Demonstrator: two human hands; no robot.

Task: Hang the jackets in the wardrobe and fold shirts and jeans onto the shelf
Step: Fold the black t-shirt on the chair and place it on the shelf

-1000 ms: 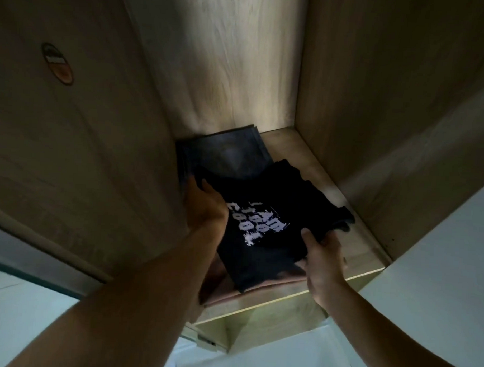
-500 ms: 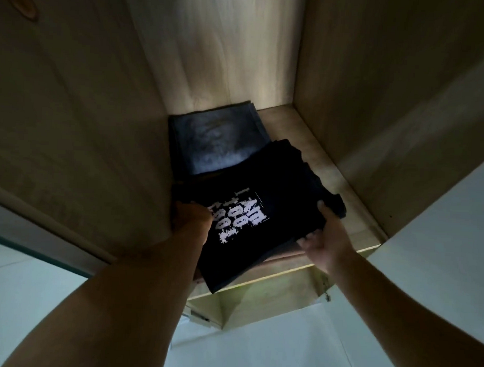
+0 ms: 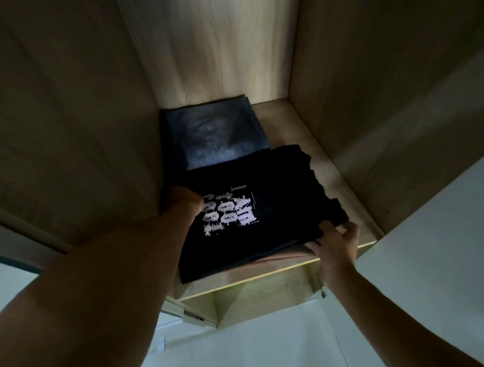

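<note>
Two hands on folded black shirt with white block lettering point(image 3: 262, 211). Left hand point(image 3: 183, 202) curled round shirt's left edge, fingers hidden beneath. Right hand point(image 3: 336, 241) pinches near right corner, fingers slightly spread. Shirt lies flat at front of pale wooden wardrobe shelf point(image 3: 318, 158), over pinkish folded garment point(image 3: 285, 257), overlapping folded dark grey jeans point(image 3: 215, 135) at back. Wood-grain wardrobe walls point(image 3: 59, 108) around, dim light.

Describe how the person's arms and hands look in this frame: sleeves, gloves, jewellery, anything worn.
Both forearms are bare right up to the picture's lower edge, so no sleeve or cuff shows. The left hand and right hand wear no gloves. No watch, bracelet or ring is visible on either wrist or on the fingers, though the dim light could hide something small.
</note>
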